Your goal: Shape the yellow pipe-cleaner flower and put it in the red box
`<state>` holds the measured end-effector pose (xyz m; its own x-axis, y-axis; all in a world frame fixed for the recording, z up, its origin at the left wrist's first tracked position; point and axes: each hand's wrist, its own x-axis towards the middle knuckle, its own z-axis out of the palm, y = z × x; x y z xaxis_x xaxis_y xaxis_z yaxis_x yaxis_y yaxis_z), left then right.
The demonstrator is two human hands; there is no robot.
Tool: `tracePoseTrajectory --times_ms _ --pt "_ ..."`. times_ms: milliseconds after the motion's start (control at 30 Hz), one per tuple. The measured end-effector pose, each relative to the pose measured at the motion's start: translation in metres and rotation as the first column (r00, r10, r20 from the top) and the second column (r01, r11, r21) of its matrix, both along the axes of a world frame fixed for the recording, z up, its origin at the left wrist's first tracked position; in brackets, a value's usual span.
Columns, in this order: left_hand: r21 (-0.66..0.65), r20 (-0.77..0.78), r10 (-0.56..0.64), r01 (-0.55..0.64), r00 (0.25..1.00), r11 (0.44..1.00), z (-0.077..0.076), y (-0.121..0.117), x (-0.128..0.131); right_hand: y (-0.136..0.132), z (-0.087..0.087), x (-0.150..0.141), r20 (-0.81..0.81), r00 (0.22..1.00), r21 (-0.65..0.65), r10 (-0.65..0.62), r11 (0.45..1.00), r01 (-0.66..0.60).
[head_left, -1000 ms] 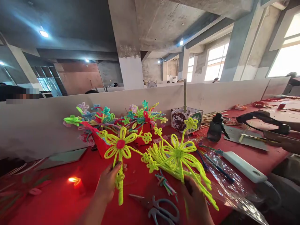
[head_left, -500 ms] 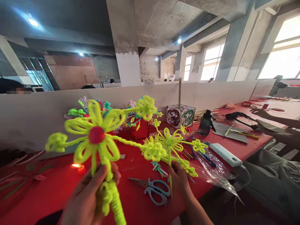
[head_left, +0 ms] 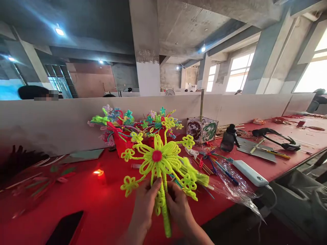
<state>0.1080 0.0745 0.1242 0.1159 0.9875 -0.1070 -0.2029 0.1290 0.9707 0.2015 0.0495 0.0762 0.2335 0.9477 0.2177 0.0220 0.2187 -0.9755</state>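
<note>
In the head view my left hand [head_left: 143, 208] grips the wrapped stem of a large yellow-green pipe-cleaner flower [head_left: 163, 220], upright before me. A round red bead-like centre [head_left: 156, 156] sits among its looped petals, and small looped blossoms stick out around it on thin twisted stalks. My right hand [head_left: 181, 205] is closed at the right of that stem, its fingers on a thinner yellow-green stem [head_left: 165, 182]. The second flower's petals overlap behind the large one, so I cannot fully tell them apart. Loose yellow-green pipe cleaners [head_left: 194, 173] lie behind my right hand.
A lit red candle [head_left: 101, 177] burns at left, near a dark phone [head_left: 65, 228]. Behind stand colourful pipe-cleaner flowers [head_left: 120, 127] and a dragon-patterned box [head_left: 208, 131]. To the right are a dark bottle [head_left: 228, 140], a white power bank [head_left: 249, 173] and clear plastic film [head_left: 236, 192].
My hands have come together in the middle, bringing the smaller flower against the large one. The large flower moved right and farther off. The scissors are now out of sight. The view has turned left.
</note>
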Motion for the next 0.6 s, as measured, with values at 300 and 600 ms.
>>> tracePoseTrajectory --times_ms 300,600 --pt "0.017 -0.046 -0.001 0.002 0.999 1.000 -0.008 -0.001 -0.018 0.003 -0.013 -0.009 0.011 0.990 -0.009 0.143 0.990 -0.143" --pt "0.104 -0.117 0.024 -0.012 0.993 0.994 -0.021 0.011 -0.039 0.018 -0.002 -0.018 -0.005 0.924 -0.152 0.382 0.913 -0.378"
